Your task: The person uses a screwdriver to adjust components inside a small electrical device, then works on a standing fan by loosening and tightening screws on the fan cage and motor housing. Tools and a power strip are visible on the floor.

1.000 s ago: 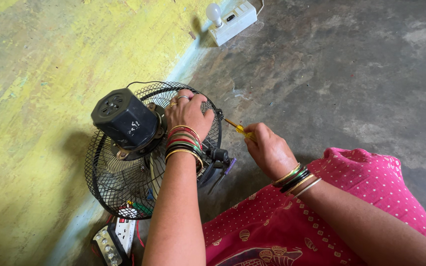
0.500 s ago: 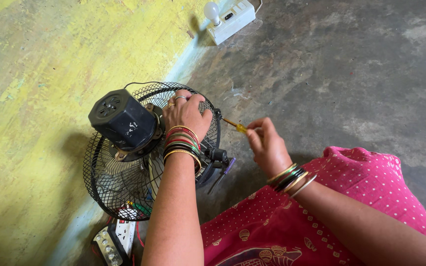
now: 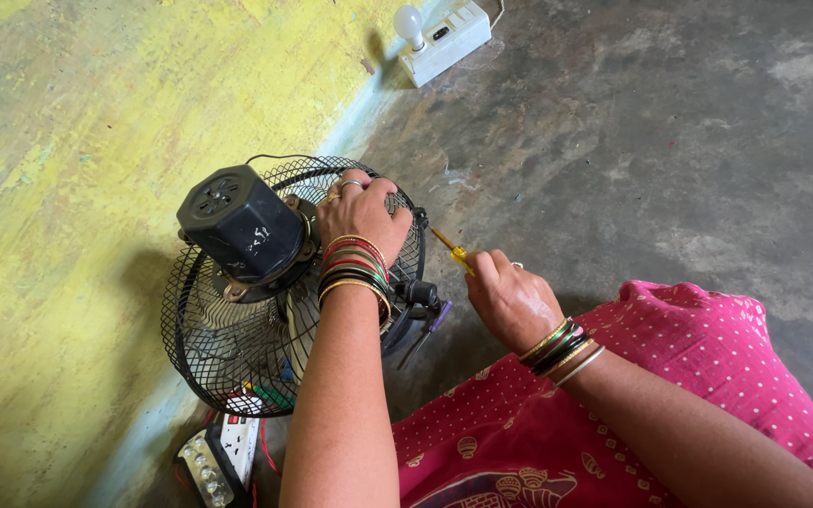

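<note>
A black wire-cage fan [image 3: 237, 357] lies face down on the floor, its dark motor housing [image 3: 242, 226] pointing up. My left hand [image 3: 359, 216] rests on the cage rim beside the motor, fingers curled over the wires. My right hand [image 3: 510, 296] is closed around a small yellow-handled screwdriver [image 3: 452, 247], whose tip points toward the fan's right edge without touching it. Both wrists carry coloured bangles.
A white switch board with a bulb [image 3: 439, 38] sits by the yellow wall [image 3: 68, 141] at the top. Another white extension board [image 3: 223, 452] with wires lies under the fan's near side. Grey concrete floor [image 3: 670, 141] stretches right. Pink dotted cloth [image 3: 670, 376] covers my lap.
My right hand has shifted slightly with the screwdriver, staying near the fan's right edge. The left hand stays on the cage.
</note>
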